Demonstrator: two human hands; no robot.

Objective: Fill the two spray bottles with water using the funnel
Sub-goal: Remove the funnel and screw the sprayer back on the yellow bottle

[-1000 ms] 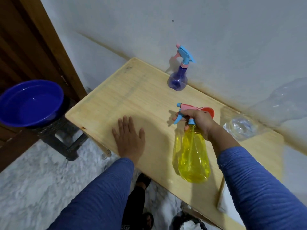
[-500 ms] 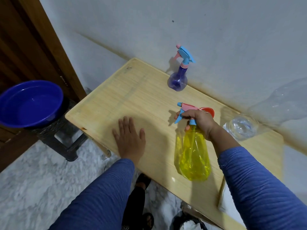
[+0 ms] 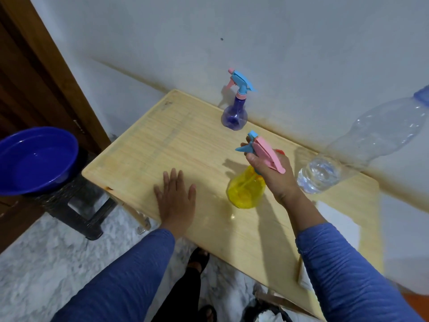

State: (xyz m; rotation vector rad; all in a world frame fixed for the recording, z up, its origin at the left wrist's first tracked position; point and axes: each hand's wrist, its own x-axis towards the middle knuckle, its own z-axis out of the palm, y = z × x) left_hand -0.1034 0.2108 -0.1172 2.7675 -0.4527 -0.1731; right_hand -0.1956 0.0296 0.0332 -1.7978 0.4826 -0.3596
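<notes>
My right hand (image 3: 275, 177) grips the neck of a yellow spray bottle (image 3: 245, 191) with a pink and blue trigger head, standing on the wooden table (image 3: 162, 147). A sliver of red shows behind that hand, too little to tell what it is. A purple spray bottle (image 3: 234, 115) with a blue and pink head stands at the table's back edge by the wall. A large clear water bottle (image 3: 362, 145) with a blue cap leans at the right, water in its bottom. My left hand (image 3: 176, 198) rests flat on the table, fingers apart, holding nothing.
A blue basin (image 3: 34, 159) holding water sits on a dark stool (image 3: 76, 212) left of the table. A white sheet (image 3: 339, 221) lies on the table's right side. A brown door frame stands at the far left. My feet show on the marble floor below.
The yellow bottle was lying tilted toward me in my right hand; it now stands upright on the table, farther from the front edge. My left hand has stayed put.
</notes>
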